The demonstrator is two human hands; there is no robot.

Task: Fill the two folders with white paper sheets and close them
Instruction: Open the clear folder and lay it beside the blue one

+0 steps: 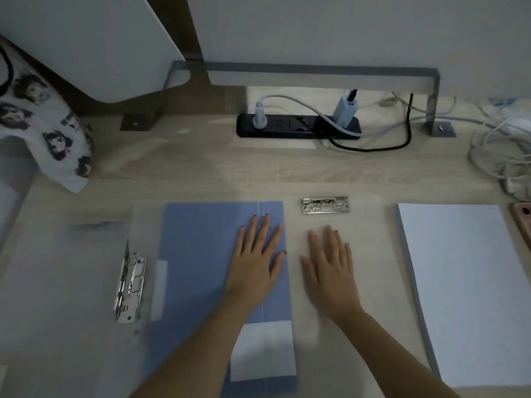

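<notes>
A blue folder panel (pixel 201 268) with two white labels lies flat at the desk's middle. To its right lies a translucent panel (pixel 373 254) with a metal clip (pixel 325 204) at its far end. Left of the blue panel lies another translucent folder panel (pixel 66 297), with a metal clip (pixel 129 285) on its right edge. My left hand (pixel 255 265) rests flat on the blue panel, fingers spread. My right hand (pixel 330 268) rests flat on the translucent panel beside it. A stack of white paper sheets (pixel 465 282) lies at the right, apart from both hands.
A black power strip (pixel 287 127) with plugs and cables sits at the back, under a grey metal stand (pixel 316 73). Tangled white cables (pixel 502 156) lie at the back right. A patterned cloth (pixel 48 133) lies at the back left. A pinkish object (pixel 521 216) touches the paper stack's far right corner.
</notes>
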